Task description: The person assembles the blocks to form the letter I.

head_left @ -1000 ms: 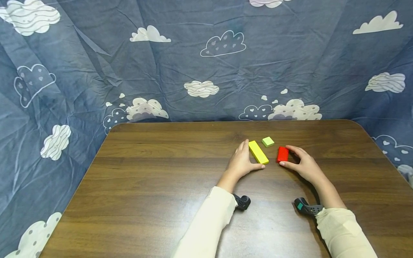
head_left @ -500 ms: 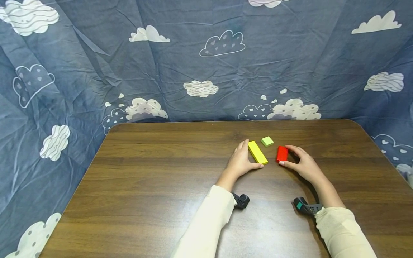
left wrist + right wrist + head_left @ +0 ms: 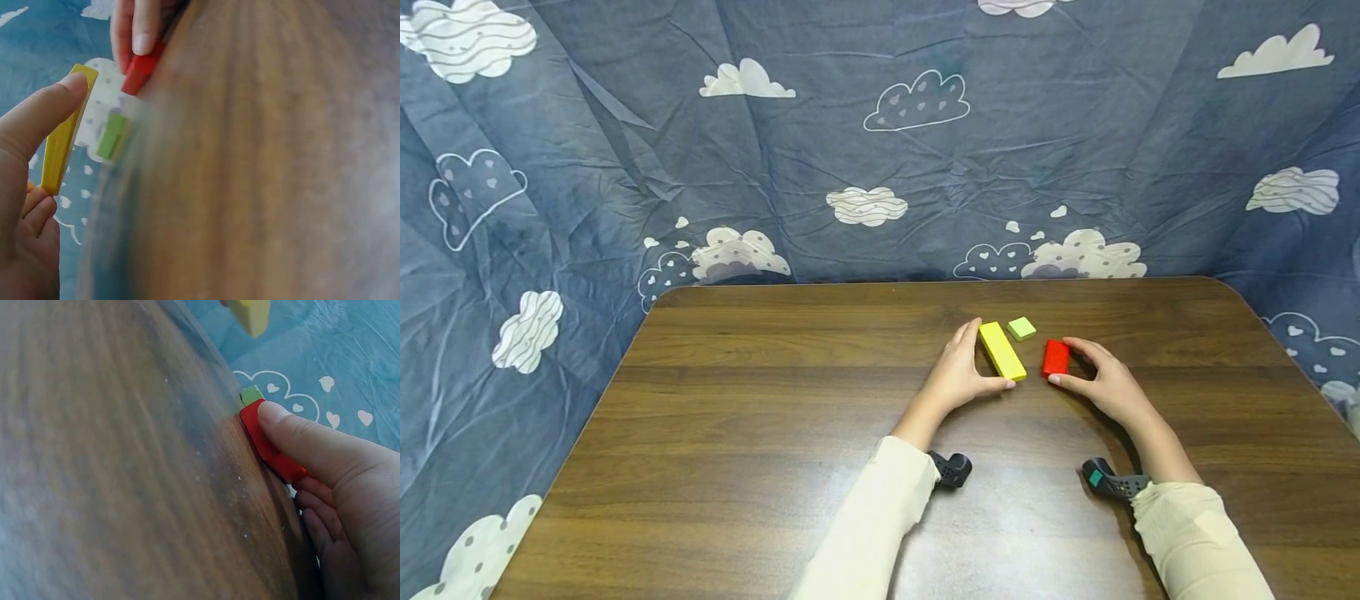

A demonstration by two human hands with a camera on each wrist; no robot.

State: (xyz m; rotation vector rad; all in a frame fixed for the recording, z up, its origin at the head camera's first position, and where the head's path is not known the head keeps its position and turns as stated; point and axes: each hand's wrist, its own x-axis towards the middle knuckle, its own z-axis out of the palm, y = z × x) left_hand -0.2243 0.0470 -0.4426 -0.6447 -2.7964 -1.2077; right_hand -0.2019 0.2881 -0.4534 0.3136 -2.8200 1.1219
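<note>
My left hand (image 3: 958,372) holds a long yellow block (image 3: 1003,352) by its two ends, thumb at the near end and fingers at the far one. In the left wrist view the yellow block (image 3: 62,147) hangs clear of the tabletop. To the right, my right hand (image 3: 1112,383) grips a shorter red block (image 3: 1056,357) between thumb and fingers. The right wrist view shows the red block (image 3: 272,444) low at the table surface. Behind and between the two lies a small light green block (image 3: 1022,328), touched by neither hand.
The brown wooden table (image 3: 760,417) has rounded far corners. A dark blue cloth (image 3: 820,150) with a cloud print hangs behind its back edge. Each wrist carries a black camera mount (image 3: 953,470) close over the tabletop.
My left hand has lifted the yellow block off the table and shifted it slightly away and to the right. The right hand, red block and green block stay in place.
</note>
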